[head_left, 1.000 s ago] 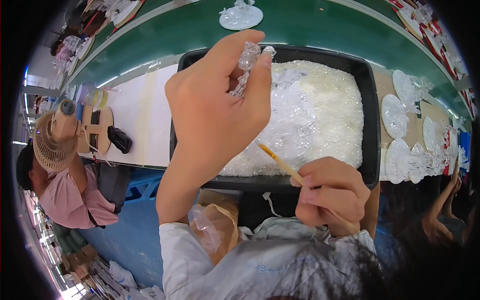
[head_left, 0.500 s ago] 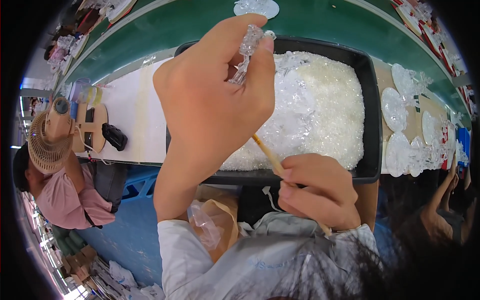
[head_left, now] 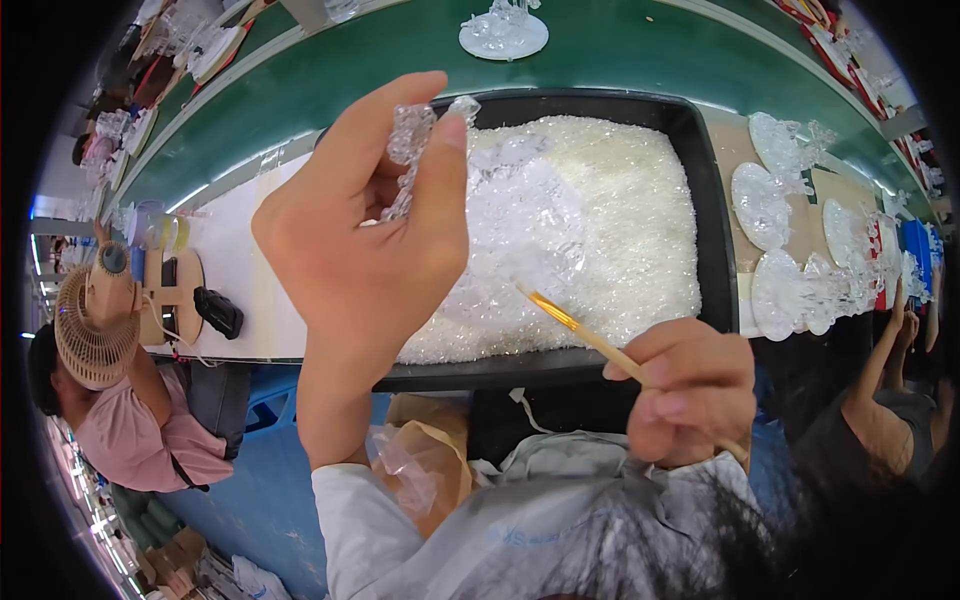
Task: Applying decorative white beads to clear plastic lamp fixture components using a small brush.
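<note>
My left hand (head_left: 365, 265) is raised close to the camera and pinches a small clear crystal-like piece (head_left: 408, 140) between thumb and fingers. My right hand (head_left: 690, 390) sits lower right and grips a thin yellow stick (head_left: 570, 322) whose tip points up-left toward the tray. Behind both hands lies a black tray (head_left: 700, 150) filled with a heap of small clear pieces (head_left: 600, 220).
A green conveyor belt (head_left: 640, 50) runs behind the tray, carrying a clear ornament on a round base (head_left: 503, 30). Clear leaf-shaped parts (head_left: 790, 240) lie to the right. A person in pink (head_left: 130, 430) sits at left by a small fan (head_left: 90, 330); another person's arm (head_left: 880, 400) is at right.
My left hand has shifted right and nearer the camera with the clear piece. My right hand has moved right and up a little, the stick drawn away from the left hand.
</note>
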`<state>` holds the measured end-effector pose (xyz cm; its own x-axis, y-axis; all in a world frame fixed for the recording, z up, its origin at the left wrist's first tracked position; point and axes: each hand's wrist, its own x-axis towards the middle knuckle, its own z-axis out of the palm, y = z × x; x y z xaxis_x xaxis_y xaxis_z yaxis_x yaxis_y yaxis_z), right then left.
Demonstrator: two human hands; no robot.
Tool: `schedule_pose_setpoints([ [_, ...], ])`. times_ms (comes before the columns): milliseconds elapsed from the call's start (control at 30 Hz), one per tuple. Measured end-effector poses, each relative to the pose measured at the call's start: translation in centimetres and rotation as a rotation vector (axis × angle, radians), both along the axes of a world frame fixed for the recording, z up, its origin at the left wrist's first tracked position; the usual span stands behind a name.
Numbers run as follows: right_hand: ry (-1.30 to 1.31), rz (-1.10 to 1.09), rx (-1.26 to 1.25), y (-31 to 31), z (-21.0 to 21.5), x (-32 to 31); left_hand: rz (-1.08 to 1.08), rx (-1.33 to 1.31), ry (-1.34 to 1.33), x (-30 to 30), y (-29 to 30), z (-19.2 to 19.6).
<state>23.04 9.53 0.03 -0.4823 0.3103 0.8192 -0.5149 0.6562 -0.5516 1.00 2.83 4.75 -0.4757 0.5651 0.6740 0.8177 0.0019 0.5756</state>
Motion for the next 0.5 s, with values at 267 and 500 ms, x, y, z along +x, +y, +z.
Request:
schedule_pose_setpoints([
  [267, 0.053, -0.028, -0.231, 0.3, -1.5, 1.0, -0.008, -0.014, -0.141, 0.8, -0.2, 0.8],
  [500, 0.043, -0.168, -0.534, 1.1, -1.4, 1.3, -0.093, 0.144, 0.04, 0.3, -0.9, -0.3],
])
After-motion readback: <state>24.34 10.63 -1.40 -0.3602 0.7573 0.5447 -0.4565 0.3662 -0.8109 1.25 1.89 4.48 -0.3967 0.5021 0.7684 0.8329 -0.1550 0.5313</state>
